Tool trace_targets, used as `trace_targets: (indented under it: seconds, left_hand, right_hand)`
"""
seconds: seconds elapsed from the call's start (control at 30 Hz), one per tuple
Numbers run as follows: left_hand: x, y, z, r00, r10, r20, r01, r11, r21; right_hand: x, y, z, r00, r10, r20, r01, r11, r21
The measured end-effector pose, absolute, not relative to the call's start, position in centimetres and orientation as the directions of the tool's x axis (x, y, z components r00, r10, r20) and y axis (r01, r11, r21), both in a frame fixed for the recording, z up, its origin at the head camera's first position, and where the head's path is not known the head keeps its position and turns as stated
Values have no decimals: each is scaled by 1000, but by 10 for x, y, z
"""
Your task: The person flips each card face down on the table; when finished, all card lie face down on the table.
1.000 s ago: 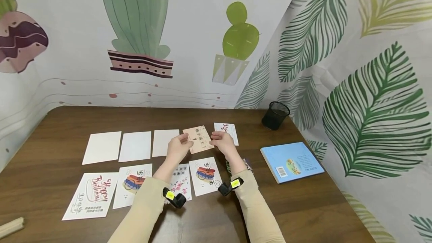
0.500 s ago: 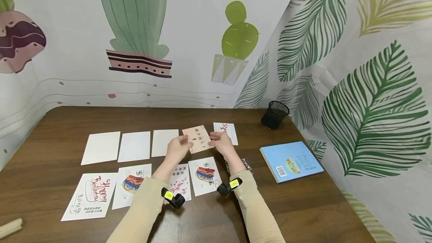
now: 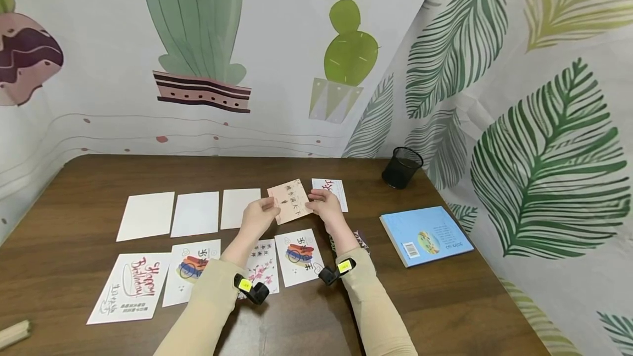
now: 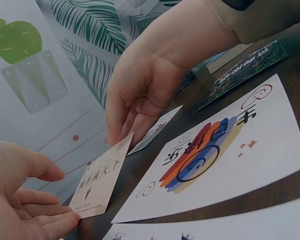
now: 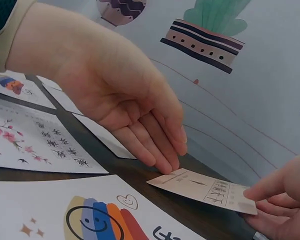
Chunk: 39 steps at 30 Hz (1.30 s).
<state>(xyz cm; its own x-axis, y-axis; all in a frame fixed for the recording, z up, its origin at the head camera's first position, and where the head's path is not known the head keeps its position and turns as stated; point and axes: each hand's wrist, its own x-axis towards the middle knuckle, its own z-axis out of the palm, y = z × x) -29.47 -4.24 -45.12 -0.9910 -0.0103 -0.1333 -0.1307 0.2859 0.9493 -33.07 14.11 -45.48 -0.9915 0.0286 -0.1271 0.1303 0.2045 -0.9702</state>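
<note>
A peach card (image 3: pixel 289 202) with dark lettering is held at an angle between my two hands, at the right end of the back row. My right hand (image 3: pixel 326 210) pinches its right end, with fingers above and below it in the right wrist view. At the other end, my left hand (image 4: pixel 25 195) touches the card's edge with its fingertips. Its thumb side stays apart from the card in the left wrist view, and its fingers look fairly straight. Just right of the right hand lies a white card with red lettering (image 3: pixel 336 192), partly hidden by that hand.
Blank cards (image 3: pixel 196 214) form the back row to the left. Closer in lie a Happy Birthday card (image 3: pixel 129 287), two rainbow-smiley cards (image 3: pixel 299 257) and a blossom card (image 3: pixel 264 268). A blue book (image 3: pixel 425 235), a black mesh cup (image 3: pixel 401 169) and a pale stick (image 3: pixel 14 335) stand around them.
The peach card has risen slightly at its far right corner and turned a little. Both hands have hardly moved, and the head view has shifted slightly.
</note>
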Motion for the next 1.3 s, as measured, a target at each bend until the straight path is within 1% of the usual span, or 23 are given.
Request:
trace_targets:
  seconds: [0.13,0.27,0.5,0.8,1.03,1.17,1.3]
  left_hand:
    - [-295,-42,-451,-990,-14,-140,-138,285,949]
    - [-295,-43,-451,-989,-13,-148,-145,280,949]
    - [-295,-44,-451,-989,-1,-149,-143,274,951]
    - [-295,-43,-450,-990,0,-143,-137,276,951]
    - [-293,-43,-439,-997,-41,-67,-74,227,971]
    - [-290,-42,-429,-999,-3,-42,-42,210,977]
    - [-288,-41,-422,-998,33,-49,-40,217,975]
  right_hand:
    - [-332,141,-457,-984,-3,-178,176,114,-978]
    - [-332,138,-458,-975,-69,-213,208,64,-976]
    - [-332,135,-460,-965,-142,-221,213,69,-975]
    - [-332,134,-462,-967,-144,-209,200,74,-977]
    - [-330,130,-458,-975,-117,-191,182,78,-980]
    - [-326,123,-451,-977,-133,-165,157,72,-985]
    - [-321,116,-446,-976,-174,-132,119,87,-989]
